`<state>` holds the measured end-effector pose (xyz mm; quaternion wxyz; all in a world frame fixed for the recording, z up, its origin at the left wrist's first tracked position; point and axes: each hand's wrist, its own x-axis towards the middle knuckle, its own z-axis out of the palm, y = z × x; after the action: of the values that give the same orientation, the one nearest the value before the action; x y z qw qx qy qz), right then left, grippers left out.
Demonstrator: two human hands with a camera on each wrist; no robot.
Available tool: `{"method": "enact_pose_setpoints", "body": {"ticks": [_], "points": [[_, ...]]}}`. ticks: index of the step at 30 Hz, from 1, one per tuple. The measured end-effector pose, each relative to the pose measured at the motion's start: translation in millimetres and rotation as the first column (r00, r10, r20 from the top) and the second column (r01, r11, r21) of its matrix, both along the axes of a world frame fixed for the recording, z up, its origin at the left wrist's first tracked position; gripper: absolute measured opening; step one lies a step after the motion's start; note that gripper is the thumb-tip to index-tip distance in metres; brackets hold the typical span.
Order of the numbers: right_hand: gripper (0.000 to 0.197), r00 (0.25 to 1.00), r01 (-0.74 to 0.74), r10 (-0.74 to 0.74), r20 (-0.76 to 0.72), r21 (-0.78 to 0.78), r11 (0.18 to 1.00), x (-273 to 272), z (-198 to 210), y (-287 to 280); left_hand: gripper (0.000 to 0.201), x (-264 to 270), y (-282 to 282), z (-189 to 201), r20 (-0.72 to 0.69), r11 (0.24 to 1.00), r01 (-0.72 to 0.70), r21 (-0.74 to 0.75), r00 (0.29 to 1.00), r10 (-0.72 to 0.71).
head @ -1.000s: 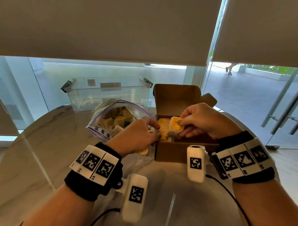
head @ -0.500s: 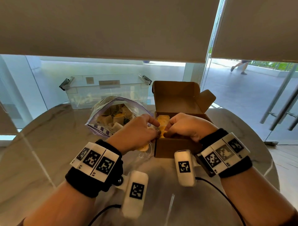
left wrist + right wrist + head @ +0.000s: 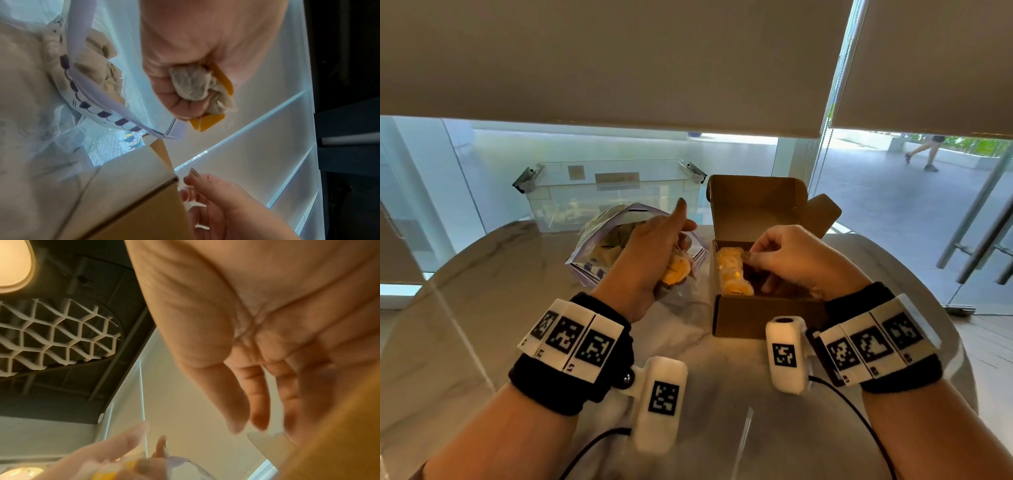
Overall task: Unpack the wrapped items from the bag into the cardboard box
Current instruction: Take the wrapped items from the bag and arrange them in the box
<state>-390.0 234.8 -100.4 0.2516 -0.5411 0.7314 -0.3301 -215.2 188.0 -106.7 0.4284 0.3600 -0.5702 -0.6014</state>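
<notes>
The open cardboard box (image 3: 756,318) stands on the table with several yellow wrapped items (image 3: 731,270) lined along its left side. My right hand (image 3: 760,260) hovers inside the box beside them; in the right wrist view its fingers (image 3: 257,402) are spread and hold nothing. The clear zip bag (image 3: 599,240) with more wrapped items lies left of the box. In front of the bag my left hand (image 3: 671,260) grips one yellow wrapped item (image 3: 676,270), index finger pointing up. In the left wrist view that wrapped item (image 3: 191,86) is bunched in the fist, next to the bag's rim (image 3: 88,91).
A clear plastic bin (image 3: 606,195) stands behind the bag at the back of the round marble table (image 3: 482,308). Glass walls and lowered blinds are beyond it. Cables run from both wrist cameras across the near table.
My right hand lowered its wrapped item into the box and let go of it. My left hand rose from the box's front corner toward the bag, still gripping its item.
</notes>
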Motion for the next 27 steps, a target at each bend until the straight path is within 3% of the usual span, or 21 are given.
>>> {"method": "enact_pose_setpoints", "body": {"ticks": [3, 5, 8, 10, 15, 27], "points": [[0.012, 0.996, 0.047, -0.065, -0.056, -0.285, 0.957, 8, 2, 3, 0.03, 4, -1, 2, -0.24, 0.993, 0.007, 0.117, 0.971, 0.021], [0.014, 0.998, 0.017, 0.006, 0.061, -0.36, 0.933, 24, 7, 8, 0.025, 4, -2, 2, -0.3, 0.992, 0.009, 0.127, 0.953, 0.03], [0.029, 0.938, -0.076, 0.174, 0.299, -0.313, 0.947, 50, 12, 17, 0.014, 2, 2, 1, -0.317, 0.998, 0.009, 0.057, 0.949, 0.01], [0.03, 0.898, -0.11, 0.222, 0.38, -0.295, 0.949, 60, 11, 20, 0.009, 1, 5, 1, -0.323, 1.0, 0.018, 0.02, 0.946, -0.011], [0.01, 0.883, -0.035, 0.189, 0.429, -0.342, 0.939, 67, 7, 17, 0.012, 0, 6, 0, -0.356, 0.999, 0.022, -0.024, 0.934, -0.029], [0.011, 0.872, 0.04, 0.153, 0.465, -0.379, 0.925, 50, 8, 14, 0.025, 4, -5, -5, -0.406, 0.982, -0.15, -0.117, 0.909, 0.09]]}}
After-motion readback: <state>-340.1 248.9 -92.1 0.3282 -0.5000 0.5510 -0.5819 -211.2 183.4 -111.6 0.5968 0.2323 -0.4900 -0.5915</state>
